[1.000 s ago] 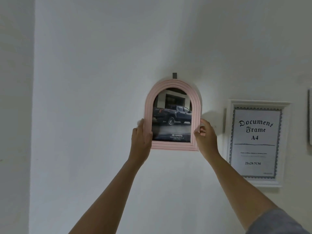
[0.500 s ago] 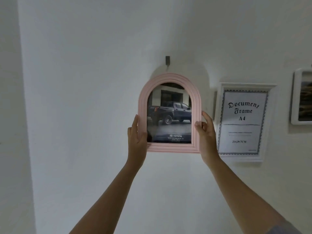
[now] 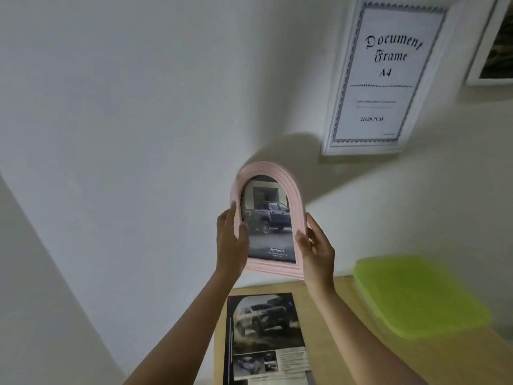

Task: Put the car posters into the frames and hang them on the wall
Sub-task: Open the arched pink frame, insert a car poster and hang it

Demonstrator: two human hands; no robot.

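Note:
I hold a pink arched frame [image 3: 288, 184] with a dark pickup-truck poster [image 3: 270, 218] inside it, in front of the white wall and above the table. My left hand [image 3: 231, 240] grips its left edge, thumb over the front. My right hand [image 3: 315, 245] grips its right edge. The frame leans slightly to the left. A loose car poster [image 3: 263, 337] with an off-road vehicle lies flat on the wooden table [image 3: 347, 343] below. The wall hook is out of view.
A white frame [image 3: 341, 79] holding a "Document Frame A4" sheet hangs on the wall [image 3: 125, 107] at upper right. Another white frame [image 3: 483, 65] shows at the right edge. A lime-green plastic lid [image 3: 416, 295] lies on the table's right side.
The pink frame has come down and away from the wall hook, still held in both hands. The view has tipped downward, bringing the table, the loose poster and the green lid into sight.

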